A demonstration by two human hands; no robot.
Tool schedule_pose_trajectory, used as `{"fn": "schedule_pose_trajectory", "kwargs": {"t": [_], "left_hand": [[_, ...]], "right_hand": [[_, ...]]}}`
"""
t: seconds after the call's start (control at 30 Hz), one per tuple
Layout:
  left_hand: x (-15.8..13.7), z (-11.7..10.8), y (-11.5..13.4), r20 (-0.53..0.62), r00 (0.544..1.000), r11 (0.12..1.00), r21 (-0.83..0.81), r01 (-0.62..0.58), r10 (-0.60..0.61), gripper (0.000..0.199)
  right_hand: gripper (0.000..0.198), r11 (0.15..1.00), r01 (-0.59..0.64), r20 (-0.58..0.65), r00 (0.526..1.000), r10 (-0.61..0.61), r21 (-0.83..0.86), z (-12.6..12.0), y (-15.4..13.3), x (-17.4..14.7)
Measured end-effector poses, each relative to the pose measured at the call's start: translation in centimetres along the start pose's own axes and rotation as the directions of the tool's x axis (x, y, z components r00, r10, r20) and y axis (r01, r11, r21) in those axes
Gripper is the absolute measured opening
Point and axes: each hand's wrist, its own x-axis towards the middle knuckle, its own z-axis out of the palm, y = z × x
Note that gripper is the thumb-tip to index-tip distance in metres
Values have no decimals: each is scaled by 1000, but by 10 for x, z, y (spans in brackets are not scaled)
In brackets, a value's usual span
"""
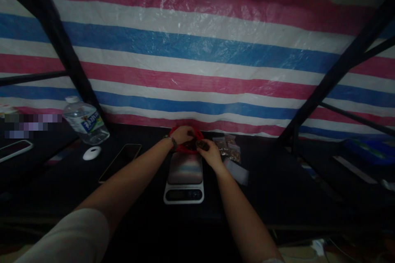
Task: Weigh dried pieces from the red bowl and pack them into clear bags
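At the far side of the black table, my left hand (182,134) reaches into a red bag or bowl (200,134) with dark brown bits inside. Its fingers are bent down and drawn together; the dim light hides what they hold. My right hand (212,154) is closed on a small round dark container (202,145) that seems full of brown bits, at the red rim's right side. Just in front of the red bag or bowl sits a white kitchen scale (185,170), with nothing on its metal plate. Several small clear bags of brown bits (233,152) lie right of my right hand.
A flat whitish plastic bag (237,171) lies beside my right forearm. To the left are a phone (121,162), a white mouse (91,153) and a large clear bottle (86,121). Black frame bars (317,94) slant up in front of the striped sheet (197,82).
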Motion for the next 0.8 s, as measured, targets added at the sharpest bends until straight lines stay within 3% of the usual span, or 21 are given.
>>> {"fn": "schedule_pose_trajectory", "kwargs": {"t": [0.13, 0.33, 0.53, 0.67, 0.8], "left_hand": [[-8, -13, 21, -57, 972, 947, -222, -233, 226, 21], [-9, -8, 28, 4, 915, 906, -144, -398, 403, 18], [-12, -11, 26, -76, 938, 929, -132, -345, 338, 28], [-23, -20, 24, -143, 967, 975, -42, -220, 212, 26], [-38, -14, 19, 29, 978, 978, 20, -208, 208, 22]], "right_hand": [[39, 1000, -27, 4, 1000, 27, -14, 1, -1, -1], [34, 999, -45, 49, 998, 44, 23, -2, -12, -2], [36, 999, -46, 36, 998, 45, 29, -3, -13, -2], [33, 999, -34, 15, 999, 34, 26, -4, -12, -1], [32, 1000, -18, -3, 1000, 18, -23, -8, -10, 2]]}}
